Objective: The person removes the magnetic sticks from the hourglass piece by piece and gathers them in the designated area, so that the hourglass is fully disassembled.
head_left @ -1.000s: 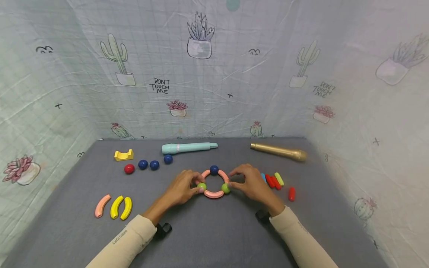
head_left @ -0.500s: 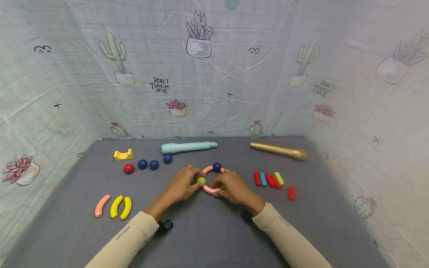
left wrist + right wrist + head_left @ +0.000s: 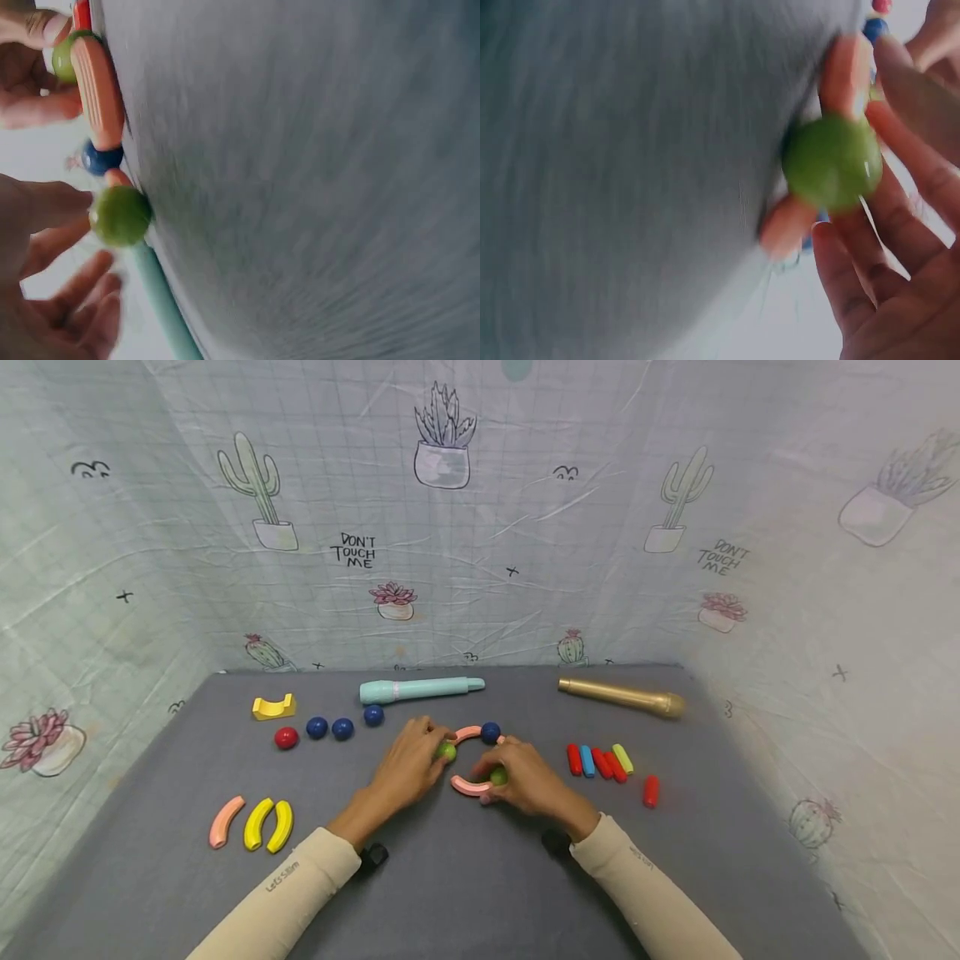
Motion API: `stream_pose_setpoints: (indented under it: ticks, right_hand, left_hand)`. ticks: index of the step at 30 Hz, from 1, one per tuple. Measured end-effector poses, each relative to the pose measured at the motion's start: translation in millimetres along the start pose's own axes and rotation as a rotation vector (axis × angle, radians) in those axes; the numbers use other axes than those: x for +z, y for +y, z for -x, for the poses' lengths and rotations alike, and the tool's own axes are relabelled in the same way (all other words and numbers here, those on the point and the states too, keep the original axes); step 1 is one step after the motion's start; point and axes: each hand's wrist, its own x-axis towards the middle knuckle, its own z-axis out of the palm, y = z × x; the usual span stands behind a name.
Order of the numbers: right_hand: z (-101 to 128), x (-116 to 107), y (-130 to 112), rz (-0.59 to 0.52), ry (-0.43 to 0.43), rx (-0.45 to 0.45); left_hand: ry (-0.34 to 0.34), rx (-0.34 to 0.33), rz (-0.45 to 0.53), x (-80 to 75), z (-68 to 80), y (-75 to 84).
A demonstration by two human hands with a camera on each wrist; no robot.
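Observation:
Between the hands in the head view lies an opened ring of pink curved pieces and balls. My left hand (image 3: 410, 762) pinches its left green ball (image 3: 447, 752) between thumb and fingers, as the left wrist view also shows. An upper pink curved piece (image 3: 468, 732) runs from there to a blue ball (image 3: 491, 732). My right hand (image 3: 525, 777) has thumb and fingers around the other green ball (image 3: 832, 161). From that ball, the lower pink curved piece (image 3: 469, 787) reaches left, its free end apart from the left green ball. The right-hand pink piece is mostly hidden by my fingers.
At left lie pink (image 3: 226, 822) and yellow curved pieces (image 3: 258, 823), a red ball (image 3: 286, 738), several blue balls (image 3: 342, 729) and a yellow notched block (image 3: 274, 707). Teal (image 3: 422, 689) and gold microphones (image 3: 621, 697) lie behind. Short coloured sticks (image 3: 587, 762) are at right.
My right hand has moved left and closed around the right green ball. My left hand has drawn the left green ball up and away, opening a gap from the lower pink piece.

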Motion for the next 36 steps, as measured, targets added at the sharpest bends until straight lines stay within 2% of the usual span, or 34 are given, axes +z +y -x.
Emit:
stream_pose_setpoints:
  ticks: [2,4,7,10,13,16,21,25,28,32,34,36]
  right_hand:
    - [4.1,-8.2,4.0,-0.003,-0.010,0.030]
    - [7.6,-16.6,9.3,0.011,-0.016,0.046]
    - [9.4,-25.5,17.5,0.050,-0.016,0.020]
    - [8.5,-28.4,22.6,0.066,-0.028,-0.007]
    - [7.3,-27.2,23.5,0.055,-0.035,-0.012]
    - [7.0,-23.9,24.2,0.042,-0.029,-0.006]
    - [7.6,-17.7,19.5,0.028,-0.021,0.027]
    - [8.9,-15.1,15.1,-0.028,-0.035,0.062]
    - [11.1,-18.0,15.3,-0.082,0.020,0.077]
    - [11.4,-24.9,23.1,-0.065,0.142,0.091]
    - [10.5,-27.8,29.4,-0.041,0.153,0.087]
    - [9.7,-30.0,35.7,-0.028,0.116,0.067]
  left_hand:
    - [0.004,0.035,-0.021,-2.5,2.5,7.8]
    - [-0.026,0.084,-0.035,-3.6,5.1,16.1]
    - [-0.100,0.171,-0.047,-1.6,7.6,26.1]
    - [-0.119,0.233,-0.064,3.2,7.7,30.7]
    - [-0.106,0.256,-0.063,7.8,6.9,30.7]
    - [-0.139,0.244,-0.043,9.4,7.9,29.8]
    - [-0.234,0.187,-0.015,3.2,18.7,25.0]
    - [-0.244,0.121,0.065,-10.2,37.8,11.4]
    - [-0.241,0.037,0.142,-23.4,54.5,-5.1]
    - [-0.264,-0.110,0.200,-44.1,76.8,-30.6]
    - [-0.278,-0.183,0.187,-54.7,88.0,-41.7]
    - [-0.277,-0.240,0.151,-63.7,98.7,-51.2]
